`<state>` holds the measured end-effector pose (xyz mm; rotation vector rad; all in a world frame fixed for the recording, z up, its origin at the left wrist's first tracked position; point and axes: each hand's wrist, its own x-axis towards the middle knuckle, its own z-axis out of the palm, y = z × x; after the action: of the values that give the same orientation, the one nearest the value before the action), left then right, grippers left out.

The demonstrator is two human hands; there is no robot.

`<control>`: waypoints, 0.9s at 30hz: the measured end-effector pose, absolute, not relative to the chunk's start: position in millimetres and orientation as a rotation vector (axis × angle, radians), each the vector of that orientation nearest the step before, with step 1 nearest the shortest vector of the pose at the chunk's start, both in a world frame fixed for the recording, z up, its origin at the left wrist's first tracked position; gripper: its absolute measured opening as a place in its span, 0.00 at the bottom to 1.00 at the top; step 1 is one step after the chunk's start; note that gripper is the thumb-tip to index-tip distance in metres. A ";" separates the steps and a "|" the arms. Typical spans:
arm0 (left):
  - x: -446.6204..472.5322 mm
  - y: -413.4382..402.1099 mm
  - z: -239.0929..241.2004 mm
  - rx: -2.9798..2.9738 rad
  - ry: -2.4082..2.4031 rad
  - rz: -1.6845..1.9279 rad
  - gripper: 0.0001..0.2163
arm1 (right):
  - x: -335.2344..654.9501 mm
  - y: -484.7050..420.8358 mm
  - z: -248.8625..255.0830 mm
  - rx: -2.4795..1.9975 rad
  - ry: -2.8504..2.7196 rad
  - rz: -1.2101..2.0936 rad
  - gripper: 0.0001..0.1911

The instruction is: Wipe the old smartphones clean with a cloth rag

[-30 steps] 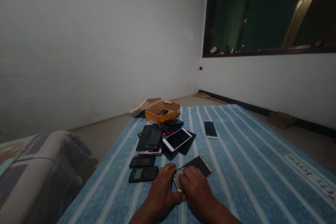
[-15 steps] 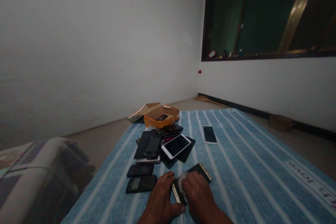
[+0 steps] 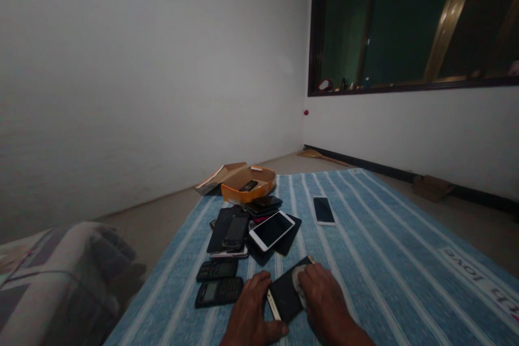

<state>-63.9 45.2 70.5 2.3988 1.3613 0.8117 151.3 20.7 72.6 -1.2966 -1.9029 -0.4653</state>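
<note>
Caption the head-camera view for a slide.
Left hand steadies a gold-edged phone on a striped blue mat while right hand presses a pale cloth to its dark face.

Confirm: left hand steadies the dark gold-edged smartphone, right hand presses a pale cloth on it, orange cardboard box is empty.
Not empty: the head view shows a small black phone in the orange cardboard box. The left hand steadies the dark gold-edged smartphone; the right hand presses the pale cloth on it.

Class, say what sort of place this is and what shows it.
Probably a plain room at home: bare white walls, a dark-framed window, and a blue striped mat on the floor, bearing a pile of phones.
</note>
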 end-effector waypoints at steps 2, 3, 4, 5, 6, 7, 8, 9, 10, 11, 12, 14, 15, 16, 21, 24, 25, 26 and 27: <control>-63.8 44.9 71.1 2.389 1.361 0.820 0.36 | 156.7 18.9 73.7 -1.317 -1.886 -0.470 0.14; -63.8 45.1 70.7 2.388 1.363 0.821 0.36 | 156.9 17.7 72.8 -1.311 -1.887 -0.468 0.14; -63.9 45.6 69.8 2.389 1.366 0.821 0.36 | 155.3 16.2 70.7 -1.294 -1.896 -0.465 0.14; -64.0 46.2 68.3 2.393 1.371 0.821 0.36 | 152.0 14.6 67.7 -1.265 -1.906 -0.464 0.13; -64.1 47.0 66.4 2.402 1.376 0.821 0.36 | 147.0 13.0 63.9 -1.232 -1.914 -0.459 0.12; -64.2 47.8 64.3 2.415 1.379 0.827 0.36 | 140.6 11.4 59.5 -1.199 -1.919 -0.456 0.11; -64.4 48.6 62.2 2.434 1.375 0.839 0.35 | 133.5 10.0 54.9 -1.165 -1.913 -0.461 0.10; -64.5 49.2 60.2 2.456 1.364 0.862 0.34 | 126.0 8.8 50.4 -1.155 -1.904 -0.458 0.09; -64.5 49.6 58.6 2.477 1.348 0.894 0.32 | 119.1 7.8 46.5 -1.126 -1.881 -0.497 0.08; -64.6 49.7 57.5 2.494 1.330 0.928 0.30 | 113.4 7.1 43.6 -1.111 -1.845 -0.537 0.08; -64.6 49.6 57.0 2.502 1.318 0.954 0.29 | 109.4 6.6 42.0 -1.102 -1.831 -0.552 0.08; -64.6 48.8 57.7 2.490 1.322 0.954 0.30 | 108.6 6.2 43.0 -1.096 -1.835 -0.546 0.09; -64.5 48.2 58.8 2.473 1.336 0.933 0.31 | 111.7 6.3 45.5 -1.113 -1.851 -0.515 0.08; -64.4 47.7 60.2 2.454 1.347 0.904 0.32 | 116.8 6.5 49.0 -1.138 -1.867 -0.481 0.08; -64.0 45.7 66.9 2.396 1.357 0.839 0.35 | 150.6 10.1 68.3 -1.296 -1.860 -0.436 0.13; -64.3 45.3 68.8 2.373 1.342 0.830 0.35 | 159.9 11.1 73.7 -1.324 -1.830 -0.456 0.15; -64.4 45.2 69.0 2.368 1.338 0.829 0.35 | 160.1 10.8 73.9 -1.326 -1.827 -0.458 0.15; -64.5 45.3 68.9 2.364 1.337 0.830 0.35 | 158.9 10.3 73.4 -1.325 -1.826 -0.462 0.15; -64.6 45.3 68.4 2.363 1.338 0.833 0.35 | 156.5 9.6 72.1 -1.321 -1.824 -0.465 0.15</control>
<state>-64.6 45.3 68.4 2.3628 1.3376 0.8326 156.5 9.6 72.1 -1.3214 -1.8240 -0.4646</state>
